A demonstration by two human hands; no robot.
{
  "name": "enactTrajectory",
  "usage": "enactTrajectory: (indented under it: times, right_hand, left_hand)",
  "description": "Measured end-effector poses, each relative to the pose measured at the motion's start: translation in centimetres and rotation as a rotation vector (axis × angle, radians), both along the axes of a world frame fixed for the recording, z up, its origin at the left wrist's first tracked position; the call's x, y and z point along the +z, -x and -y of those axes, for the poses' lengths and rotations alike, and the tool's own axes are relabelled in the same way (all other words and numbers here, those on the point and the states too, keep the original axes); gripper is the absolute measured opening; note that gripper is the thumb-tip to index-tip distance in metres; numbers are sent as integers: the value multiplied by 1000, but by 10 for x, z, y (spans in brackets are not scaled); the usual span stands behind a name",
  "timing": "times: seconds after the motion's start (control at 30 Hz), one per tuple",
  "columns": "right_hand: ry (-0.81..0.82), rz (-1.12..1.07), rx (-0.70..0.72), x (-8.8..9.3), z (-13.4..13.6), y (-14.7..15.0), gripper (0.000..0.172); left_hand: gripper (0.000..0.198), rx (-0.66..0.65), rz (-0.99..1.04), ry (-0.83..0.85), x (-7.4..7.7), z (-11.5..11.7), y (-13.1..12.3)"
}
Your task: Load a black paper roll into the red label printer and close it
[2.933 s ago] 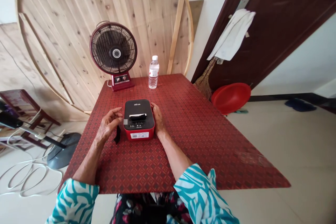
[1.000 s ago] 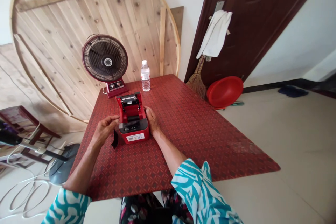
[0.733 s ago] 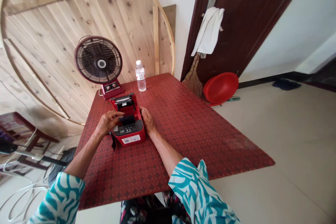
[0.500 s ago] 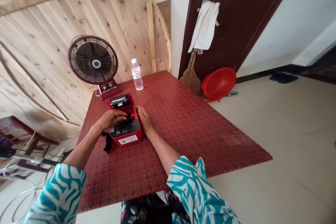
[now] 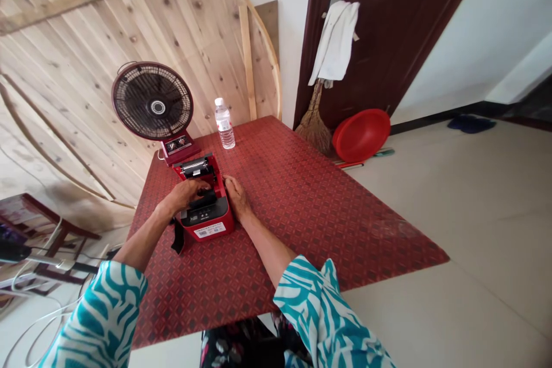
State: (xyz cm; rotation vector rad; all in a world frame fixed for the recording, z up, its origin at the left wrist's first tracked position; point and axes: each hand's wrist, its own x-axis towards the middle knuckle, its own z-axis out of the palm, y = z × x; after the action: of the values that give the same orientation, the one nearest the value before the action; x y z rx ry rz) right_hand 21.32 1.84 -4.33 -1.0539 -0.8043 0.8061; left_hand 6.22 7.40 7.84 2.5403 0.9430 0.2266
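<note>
A red and black label printer (image 5: 211,217) stands on the patterned red table with its lid (image 5: 197,168) raised away from me. From the left, my left hand (image 5: 188,192) reaches into its open top, fingers bent down around a black roll (image 5: 202,199); the fingertips are partly hidden inside. My right hand (image 5: 236,196) grips the printer's right side wall, its fingers curled at the edge. A black strap or flap (image 5: 177,237) hangs by the printer's left side.
Behind the printer are a dark red fan (image 5: 157,106) and a water bottle (image 5: 225,125) on the table (image 5: 310,201). A broom (image 5: 316,121) and a red basin (image 5: 364,135) stand by the door. A chair (image 5: 60,230) and cables are at the left.
The fingers of my left hand have shifted slightly up and back over the black roll. My right hand and the printer keep their places.
</note>
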Motion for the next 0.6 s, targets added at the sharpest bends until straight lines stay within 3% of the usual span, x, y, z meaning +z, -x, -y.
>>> enactTrajectory:
  times: [0.17, 0.3, 0.37, 0.5, 0.6]
  right_hand:
    - [0, 1, 18, 0, 0, 0, 45]
    - [6, 19, 18, 1, 1, -1, 47]
    - [5, 32, 25, 1, 2, -1, 46]
    - [11, 46, 17, 1, 4, -3, 46]
    - [20, 40, 22, 1, 5, -4, 46]
  left_hand:
    - [29, 94, -28, -187, 1, 7, 6]
    - [30, -22, 61, -178, 11, 18, 21]
    - [37, -16, 187, -191, 18, 24, 34]
    - [56, 250, 501, -134, 23, 21, 63]
    - [47, 470, 633, 0, 8, 3, 79]
